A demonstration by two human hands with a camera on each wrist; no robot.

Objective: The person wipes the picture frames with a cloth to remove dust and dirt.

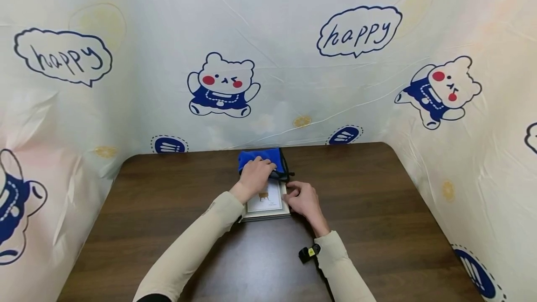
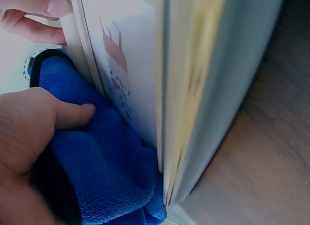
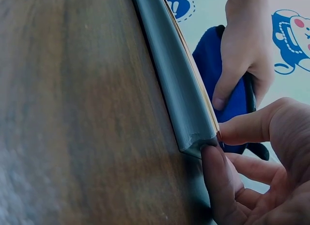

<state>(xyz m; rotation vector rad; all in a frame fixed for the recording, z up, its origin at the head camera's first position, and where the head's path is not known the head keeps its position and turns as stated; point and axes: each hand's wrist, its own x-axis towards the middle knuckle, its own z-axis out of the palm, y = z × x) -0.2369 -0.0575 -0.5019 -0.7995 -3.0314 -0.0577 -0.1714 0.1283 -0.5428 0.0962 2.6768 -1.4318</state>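
Observation:
A picture frame (image 1: pixel 286 208) with a small drawing under its front lies face up on the table; its grey outer side (image 3: pixel 169 75) fills much of the right wrist view. My left hand (image 1: pixel 255 175) holds a blue plush cloth (image 2: pixel 106 176) with black edging against the far part of the frame, its thumb on the fabric. A black cord trails from the cloth's right side. At the frame's right side, my right hand (image 1: pixel 304 199) pinches a corner between thumb and index finger. The cloth hides the frame's far end.
The dark wooden table (image 1: pixel 168 199) reaches back to a pale curtain (image 1: pixel 277 22) printed with bears. On my right sleeve sits a black strap device (image 1: pixel 309 253) with a yellow patch.

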